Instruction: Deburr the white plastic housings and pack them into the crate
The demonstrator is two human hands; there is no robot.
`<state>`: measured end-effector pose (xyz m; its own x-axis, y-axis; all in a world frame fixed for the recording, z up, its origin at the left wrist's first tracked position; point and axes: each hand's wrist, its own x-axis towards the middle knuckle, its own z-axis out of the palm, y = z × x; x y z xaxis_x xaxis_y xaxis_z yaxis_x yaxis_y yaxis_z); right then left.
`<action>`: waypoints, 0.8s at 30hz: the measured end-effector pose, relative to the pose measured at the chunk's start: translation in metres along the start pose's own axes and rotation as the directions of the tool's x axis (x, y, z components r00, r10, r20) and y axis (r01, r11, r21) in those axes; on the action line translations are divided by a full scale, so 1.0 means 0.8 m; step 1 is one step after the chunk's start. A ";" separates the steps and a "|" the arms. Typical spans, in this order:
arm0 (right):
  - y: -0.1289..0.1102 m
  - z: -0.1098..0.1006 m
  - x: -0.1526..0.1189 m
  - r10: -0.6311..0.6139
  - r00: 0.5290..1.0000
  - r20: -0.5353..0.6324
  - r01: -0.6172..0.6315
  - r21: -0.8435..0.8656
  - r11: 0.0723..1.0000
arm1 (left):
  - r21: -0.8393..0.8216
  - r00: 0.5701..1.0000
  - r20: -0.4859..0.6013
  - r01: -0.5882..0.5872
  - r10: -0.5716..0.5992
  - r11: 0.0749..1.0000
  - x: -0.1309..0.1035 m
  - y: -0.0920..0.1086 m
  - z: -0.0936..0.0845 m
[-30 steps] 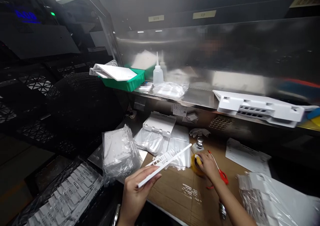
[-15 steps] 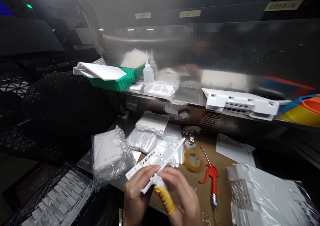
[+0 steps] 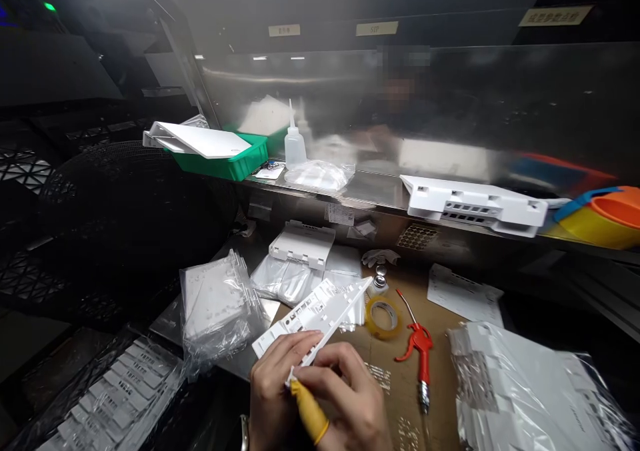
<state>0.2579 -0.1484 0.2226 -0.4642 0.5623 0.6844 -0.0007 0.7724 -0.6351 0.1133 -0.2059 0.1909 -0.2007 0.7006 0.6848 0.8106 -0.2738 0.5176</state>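
A white plastic panel [image 3: 325, 314], with rows of slots and clips along its long edge, is held at a slant over the bench. My left hand [image 3: 275, 378] wraps round its near end, fingers lying across the inner face. At the near tip of the panel's raised edge, my right hand [image 3: 347, 398] pinches with thumb and forefinger. A yellow finger cot [image 3: 310, 411] covers the right thumb. Whether a small white scrap sits between those fingertips and the panel, I cannot tell. Behind the panel lie clear plastic bags [image 3: 285, 281] with another white housing [image 3: 303, 244] on top.
Right of my hands are a tape roll [image 3: 369, 318], a red air gun [image 3: 423, 351] and bagged panels [image 3: 530, 391]. More bagged panels [image 3: 215, 304] stand left. The shelf holds a green bin [image 3: 240, 164], a squeeze bottle [image 3: 295, 148] and a white housing [image 3: 470, 204].
My right hand has moved down and left along the panel's edge to its near tip, its fingers now curled tighter. The left hand keeps its hold, and the view has shifted slightly.
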 end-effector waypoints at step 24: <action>0.029 -0.098 0.026 0.523 0.852 -0.017 -0.482 0.364 0.797 | -0.356 0.969 0.037 0.243 -0.246 0.903 0.016 0.002 -0.035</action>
<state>0.3178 -0.0960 0.2502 -0.3807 0.8883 0.2569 -0.0994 0.2369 -0.9664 0.0967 -0.2157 0.2147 -0.3730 0.7704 0.5170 0.4874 -0.3114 0.8157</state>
